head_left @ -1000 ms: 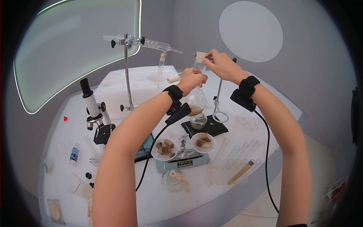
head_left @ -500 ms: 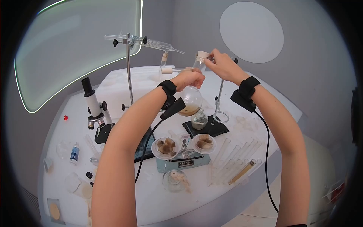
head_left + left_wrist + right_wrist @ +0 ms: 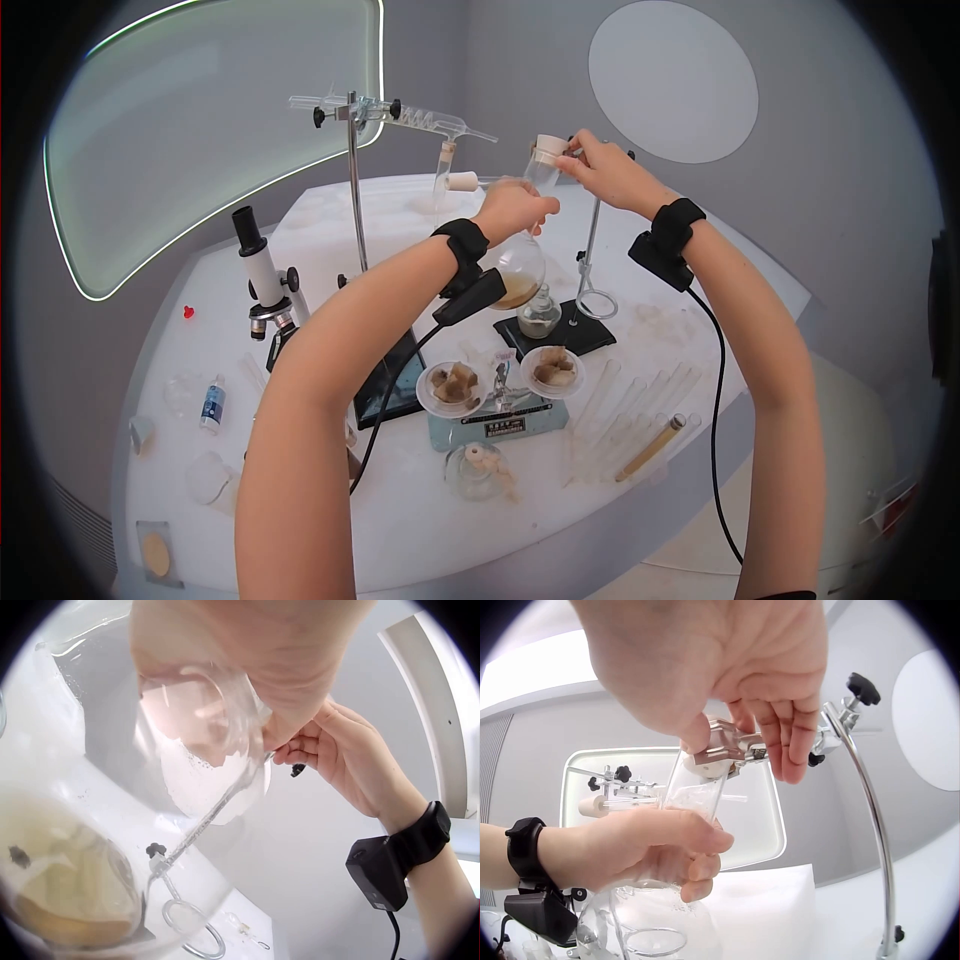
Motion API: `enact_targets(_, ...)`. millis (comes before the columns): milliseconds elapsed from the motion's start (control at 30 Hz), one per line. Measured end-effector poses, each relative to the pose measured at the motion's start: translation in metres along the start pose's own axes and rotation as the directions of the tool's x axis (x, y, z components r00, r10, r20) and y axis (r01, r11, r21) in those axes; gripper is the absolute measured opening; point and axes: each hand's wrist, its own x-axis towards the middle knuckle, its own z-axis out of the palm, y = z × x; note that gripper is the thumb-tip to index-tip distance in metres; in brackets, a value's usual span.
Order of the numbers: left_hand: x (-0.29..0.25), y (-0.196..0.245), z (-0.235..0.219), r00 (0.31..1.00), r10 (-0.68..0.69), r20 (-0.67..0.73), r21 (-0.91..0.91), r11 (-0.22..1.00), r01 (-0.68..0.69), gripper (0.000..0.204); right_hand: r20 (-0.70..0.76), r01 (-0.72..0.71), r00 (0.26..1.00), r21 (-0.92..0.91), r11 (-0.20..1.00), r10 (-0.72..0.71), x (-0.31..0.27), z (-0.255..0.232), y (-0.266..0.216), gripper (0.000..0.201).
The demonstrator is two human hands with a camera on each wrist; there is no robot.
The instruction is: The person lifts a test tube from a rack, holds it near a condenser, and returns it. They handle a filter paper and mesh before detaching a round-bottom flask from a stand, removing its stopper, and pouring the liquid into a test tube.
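Observation:
My left hand (image 3: 515, 210) grips the neck of a round-bottom distilling flask (image 3: 518, 268) holding some brown liquid. The flask leans, with a pale stopper (image 3: 549, 145) in its mouth. Its side arm points left and carries a white stopper (image 3: 462, 181). At the top of the neck, my right hand (image 3: 612, 175) holds a metal clamp (image 3: 724, 742) between thumb and fingers, the clamp's jaws around the neck. That clamp joins the rod (image 3: 870, 802) of a stand. Below the bulb, a glass spirit lamp (image 3: 540, 316) sits on the stand's black base (image 3: 575, 338).
A glass condenser (image 3: 425, 120) is clamped on another stand (image 3: 357, 190) to the left. A balance (image 3: 500, 428) with two loaded pans, a microscope (image 3: 265, 275), several test tubes (image 3: 640, 400) and a small bottle (image 3: 212, 403) occupy the table. An iron ring (image 3: 598, 303) juts from the right stand.
The flask in my left hand swung left and then back right over the lamp, and its side arm has risen to nearly level. My right hand has stayed at the clamp.

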Motion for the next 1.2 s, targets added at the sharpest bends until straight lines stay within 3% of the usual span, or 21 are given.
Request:
enact_targets(233, -0.007, -0.007, 0.007, 0.987, 0.059, -0.15, 0.222, 0.975, -0.025, 0.033, -0.039, 0.013, 0.999, -0.03, 0.999, -0.014, 0.002, 0.003, 0.0, 0.041)
enact_targets(300, -0.014, -0.009, 0.016, 0.925, 0.132, -0.356, 0.366, 0.93, 0.008, 0.034, -0.011, -0.008, 1.0, -0.025, 1.0, 0.008, 0.002, 0.002, -0.002, 0.041)
enact_targets(433, -0.02, -0.008, 0.031, 0.902, 0.122, -0.413, 0.401, 0.914, 0.06, 0.034, -0.042, -0.008, 0.999, -0.041, 0.999, 0.006, 0.005, 0.011, 0.003, 0.041)
enact_targets(500, -0.017, -0.002, 0.036, 0.891, 0.017, -0.454, 0.361, 0.918, 0.166, 0.035, -0.09, 0.008, 0.996, -0.035, 0.999, -0.011, 0.005, 0.011, 0.002, 0.044)
enact_targets(800, -0.008, -0.014, 0.029, 0.895, 0.063, -0.442, 0.298, 0.951, 0.08, 0.028, 0.041, -0.061, 0.997, -0.086, 0.994, 0.065, -0.003, -0.003, -0.023, 0.055)
enact_targets(1200, 0.004, -0.023, 0.027, 0.913, 0.034, -0.407, 0.141, 0.99, 0.026, 0.022, -0.07, -0.028, 0.997, -0.166, 0.986, 0.017, 0.005, 0.014, -0.018, 0.038)
